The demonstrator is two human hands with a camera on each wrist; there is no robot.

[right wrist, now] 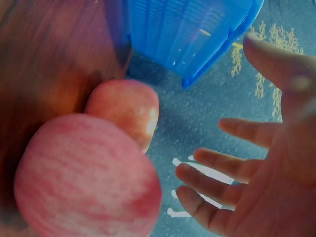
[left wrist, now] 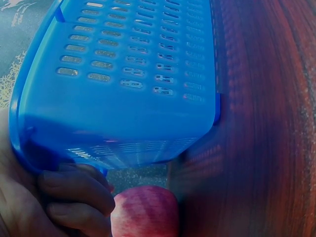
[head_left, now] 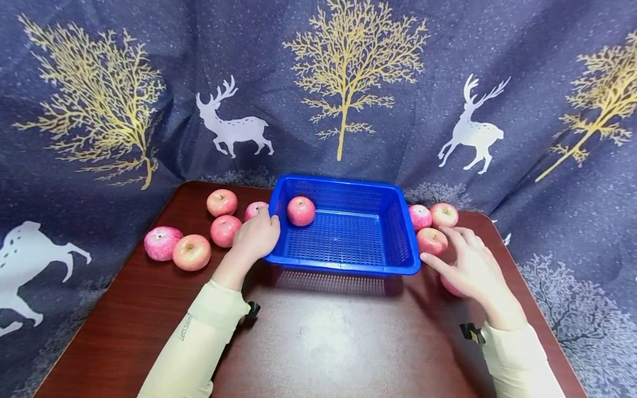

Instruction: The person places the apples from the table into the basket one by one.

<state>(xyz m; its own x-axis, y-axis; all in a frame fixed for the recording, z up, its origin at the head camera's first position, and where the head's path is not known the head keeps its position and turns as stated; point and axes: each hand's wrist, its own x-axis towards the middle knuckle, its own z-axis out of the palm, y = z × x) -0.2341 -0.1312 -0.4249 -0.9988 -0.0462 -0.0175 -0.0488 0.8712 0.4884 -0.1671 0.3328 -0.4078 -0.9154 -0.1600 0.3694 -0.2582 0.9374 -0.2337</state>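
A blue plastic basket (head_left: 343, 267) with slotted walls stands on the table, one red apple (head_left: 301, 211) inside at its left. My left hand (head_left: 257, 236) grips the basket's left rim; in the left wrist view its curled fingers (left wrist: 79, 190) lie around the edge. To the basket's right, my right hand (head_left: 475, 271) hovers with fingers spread, over and beside loose apples. Nearest its fingertips is one apple (head_left: 432, 241), and another apple (head_left: 450, 286) is partly hidden below the palm. The right wrist view has a large apple (right wrist: 89, 177) apart from that hand.
Left of the basket lie several apples (head_left: 191, 252), one partly behind my left hand. Two more apples (head_left: 444, 215) sit at the back right by the basket. The dark wooden table (head_left: 318, 342) meets a patterned blue cloth (head_left: 308, 138) at its back.
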